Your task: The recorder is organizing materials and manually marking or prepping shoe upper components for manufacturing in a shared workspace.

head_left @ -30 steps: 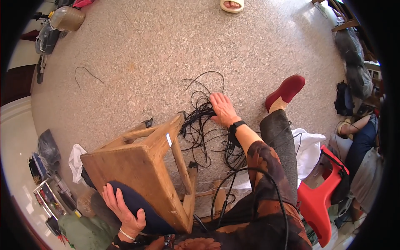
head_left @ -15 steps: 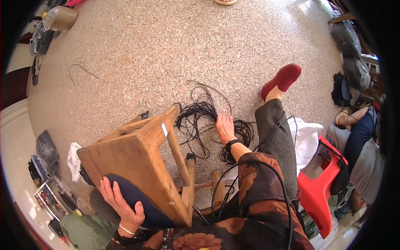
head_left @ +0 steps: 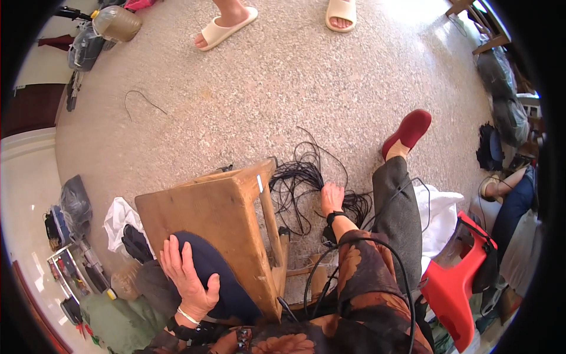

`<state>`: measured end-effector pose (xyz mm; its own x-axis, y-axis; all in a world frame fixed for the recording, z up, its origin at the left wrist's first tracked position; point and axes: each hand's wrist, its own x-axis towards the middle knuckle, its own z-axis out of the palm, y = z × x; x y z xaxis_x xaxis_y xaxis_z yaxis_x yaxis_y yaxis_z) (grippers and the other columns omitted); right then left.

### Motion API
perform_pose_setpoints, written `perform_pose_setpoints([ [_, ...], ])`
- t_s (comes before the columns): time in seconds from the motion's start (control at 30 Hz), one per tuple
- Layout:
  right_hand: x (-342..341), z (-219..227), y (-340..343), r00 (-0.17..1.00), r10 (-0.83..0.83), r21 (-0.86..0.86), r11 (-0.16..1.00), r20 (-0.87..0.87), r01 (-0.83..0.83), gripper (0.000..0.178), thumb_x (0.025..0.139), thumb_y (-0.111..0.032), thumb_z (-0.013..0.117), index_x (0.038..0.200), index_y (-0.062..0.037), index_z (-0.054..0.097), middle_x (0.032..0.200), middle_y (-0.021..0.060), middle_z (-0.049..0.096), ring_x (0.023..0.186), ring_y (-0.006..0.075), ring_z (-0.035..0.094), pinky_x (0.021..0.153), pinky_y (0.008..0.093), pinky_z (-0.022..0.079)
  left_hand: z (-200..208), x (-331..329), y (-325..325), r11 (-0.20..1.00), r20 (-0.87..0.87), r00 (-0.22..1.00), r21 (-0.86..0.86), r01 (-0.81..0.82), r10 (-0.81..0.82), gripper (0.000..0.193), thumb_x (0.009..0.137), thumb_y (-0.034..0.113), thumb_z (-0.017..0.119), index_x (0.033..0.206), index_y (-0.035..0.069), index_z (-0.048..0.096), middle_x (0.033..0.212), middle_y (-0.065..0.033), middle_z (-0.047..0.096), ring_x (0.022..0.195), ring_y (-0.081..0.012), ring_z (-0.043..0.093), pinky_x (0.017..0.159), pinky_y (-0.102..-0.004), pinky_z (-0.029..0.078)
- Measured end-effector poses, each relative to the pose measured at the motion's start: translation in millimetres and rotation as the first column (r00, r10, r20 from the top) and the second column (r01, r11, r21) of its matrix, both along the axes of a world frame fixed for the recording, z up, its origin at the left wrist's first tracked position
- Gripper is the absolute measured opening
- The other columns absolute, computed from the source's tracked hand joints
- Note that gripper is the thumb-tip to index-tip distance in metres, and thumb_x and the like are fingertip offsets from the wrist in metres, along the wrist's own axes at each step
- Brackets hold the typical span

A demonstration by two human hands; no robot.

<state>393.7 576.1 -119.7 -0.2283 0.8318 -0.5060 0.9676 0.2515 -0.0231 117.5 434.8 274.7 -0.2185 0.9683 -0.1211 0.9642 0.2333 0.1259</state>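
Observation:
My left hand (head_left: 193,284) lies with spread fingers on a dark blue rounded pad (head_left: 227,289) on the seat of a wooden stool (head_left: 197,209). The stool is tilted, its legs pointing away to the right. Beyond it, a tangled bundle of thin black cord (head_left: 296,179) rests on the floor. My right hand (head_left: 332,198) is closed around the middle of that bundle, with loose strands showing on both sides. The fingertips are partly hidden from above.
A red plastic stool (head_left: 457,277) and white cloth (head_left: 436,221) lie to my right, beside my outstretched leg. Another person's feet in cream sandals (head_left: 341,15) stand ahead. A loose wire (head_left: 144,97) lies on the speckled floor. Bags and a plastic jug (head_left: 118,25) line the left side.
The view has shifted, so most things appear farther right and lower. The other person's second sandalled foot has come into view at the top. Both my hands keep their places on pad and cord.

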Motion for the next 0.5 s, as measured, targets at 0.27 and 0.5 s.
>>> perform_pose_setpoints([
  [0.27, 5.6, 9.6, 4.4, 0.996, -0.002, 0.007, 1.000, -0.095, 0.002, 0.018, 0.080, -0.011, 0.063, 0.098, -0.0079, 0.063, 0.102, 0.0135, 0.065, 0.102, 0.0297, 0.063, 0.087, 0.0414, 0.045, 2.6, -1.3, -1.7, 1.000, 0.007, 1.000, 0.000, 0.000, 0.000, 0.076, 0.094, 0.050, 0.046, 0.147, -0.002, 0.031, 0.154, -0.0283, 0.025, 0.143, -0.0459, 0.023, 0.116, -0.0599, 0.014],
  [0.5, 17.5, 4.9, -9.1, 0.963, -0.153, -0.031, 0.988, -0.222, 0.150, 0.023, 0.082, -0.007, 0.062, 0.105, -0.0063, 0.058, 0.106, 0.0161, 0.064, 0.106, 0.0333, 0.062, 0.089, 0.0453, 0.046, 0.9, 1.5, 1.9, 1.000, 0.014, 1.000, 0.001, 0.007, -0.007, 0.074, 0.095, 0.048, 0.046, 0.148, -0.002, 0.029, 0.155, -0.0274, 0.024, 0.144, -0.0445, 0.021, 0.117, -0.0578, 0.012],
])
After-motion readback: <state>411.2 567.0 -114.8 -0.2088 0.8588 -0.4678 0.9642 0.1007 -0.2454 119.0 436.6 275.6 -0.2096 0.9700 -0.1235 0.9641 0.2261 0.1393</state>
